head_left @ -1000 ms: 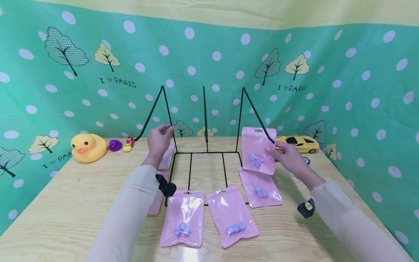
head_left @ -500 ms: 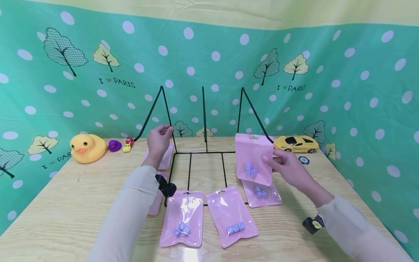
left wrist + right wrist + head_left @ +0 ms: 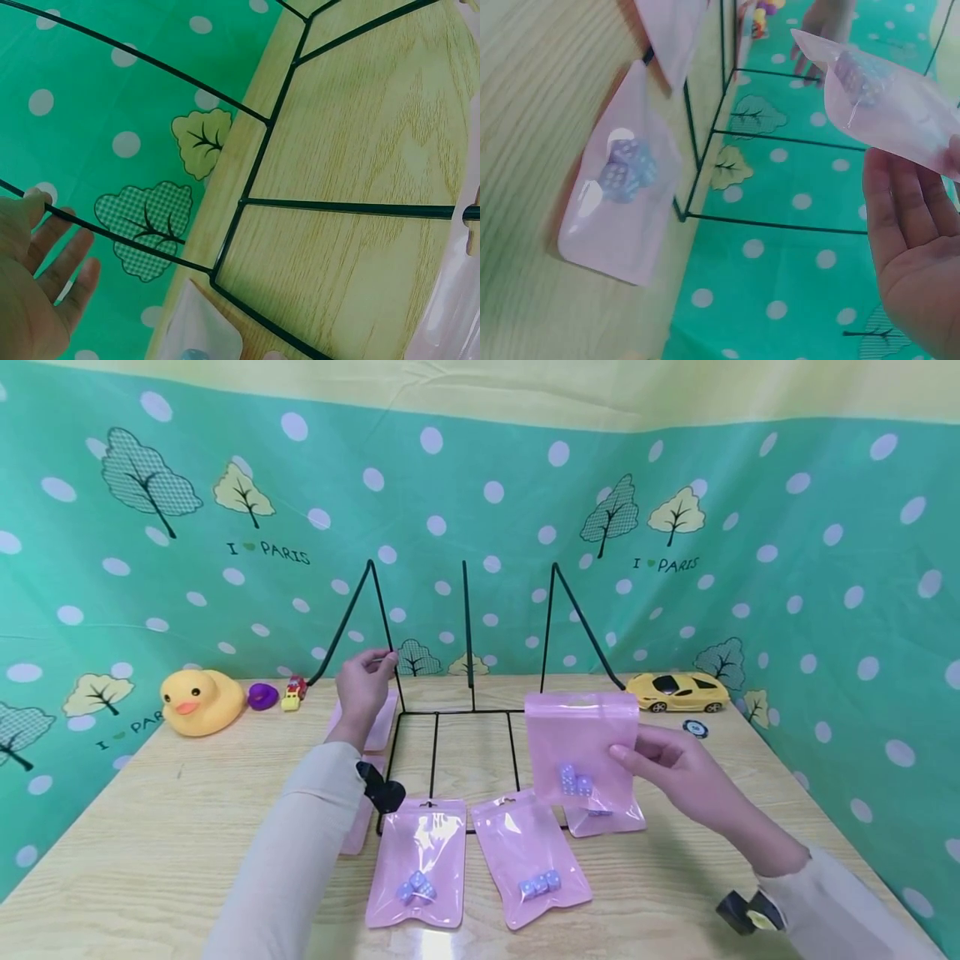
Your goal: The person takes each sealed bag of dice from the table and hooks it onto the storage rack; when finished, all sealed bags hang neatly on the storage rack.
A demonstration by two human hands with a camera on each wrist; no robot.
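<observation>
In the head view, a black wire rack [image 3: 493, 712] stands at the table's middle. My left hand [image 3: 365, 682] pinches its left upright between thumb and fingers; the left wrist view shows the wire [image 3: 142, 245] running past the thumb. With thumb in front and fingers behind, my right hand [image 3: 678, 770] holds a pink zip bag [image 3: 577, 735] of dice by its right edge, in front of the rack's right arm. It partly covers another pink bag [image 3: 630, 818] lying on the table. In the right wrist view, the held bag [image 3: 885, 124] is tilted above my fingers.
Two pink dice bags [image 3: 416, 843] [image 3: 525, 839] lie at the rack's front, and more pink bags [image 3: 382, 722] lie behind my left arm. A yellow duck [image 3: 202, 702], purple toy [image 3: 262, 696] and small red-yellow car [image 3: 293, 693] stand left; a yellow car [image 3: 677, 692] and round chip [image 3: 695, 728] right.
My right hand has brought the pink bag off the tip of the rack's right arm, down and toward me. The left hand stays on the rack's upright.
</observation>
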